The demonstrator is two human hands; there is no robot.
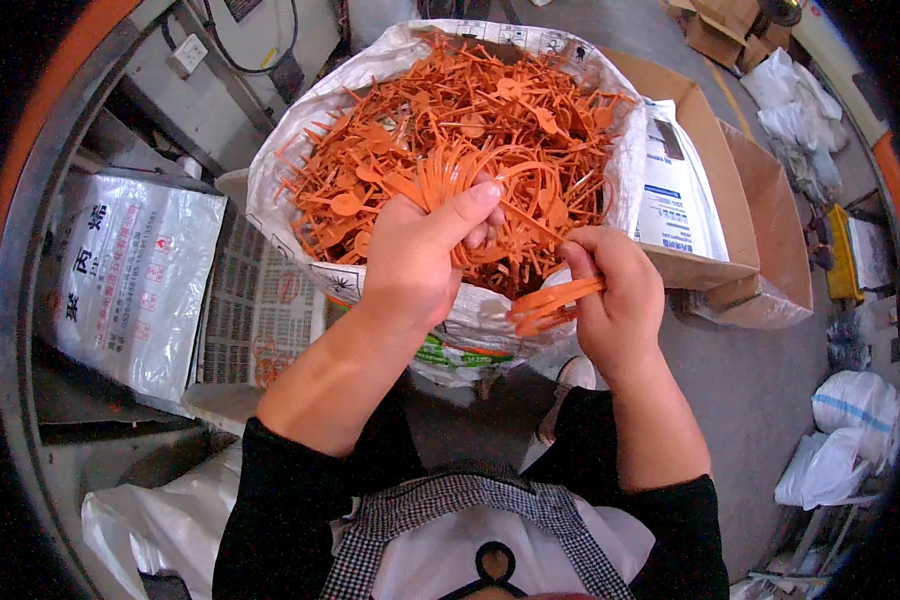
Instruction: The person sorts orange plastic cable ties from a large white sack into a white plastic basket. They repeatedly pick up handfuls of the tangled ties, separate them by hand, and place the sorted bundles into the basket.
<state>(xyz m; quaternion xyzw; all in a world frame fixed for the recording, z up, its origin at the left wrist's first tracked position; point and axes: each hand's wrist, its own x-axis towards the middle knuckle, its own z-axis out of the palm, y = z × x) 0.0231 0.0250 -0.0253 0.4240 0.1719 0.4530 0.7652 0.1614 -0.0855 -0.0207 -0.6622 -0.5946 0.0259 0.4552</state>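
Observation:
My left hand grips a looped bundle of thin orange plastic strips, with the thumb pressed over them. To its right, my right hand pinches an orange strand running across from that bundle. A smaller group of orange strips sticks out to the left from under its fingers. Both hands are over the near side of a large white woven sack. Heaped orange plastic pieces, many like sprues with round discs, fill the sack up to its rolled rim. The palms and some fingertips are hidden.
Cardboard boxes stand right of the sack, with a printed white bag in one. Left are a silver printed bag and a metal frame with a power socket. White sacks lie along the right side.

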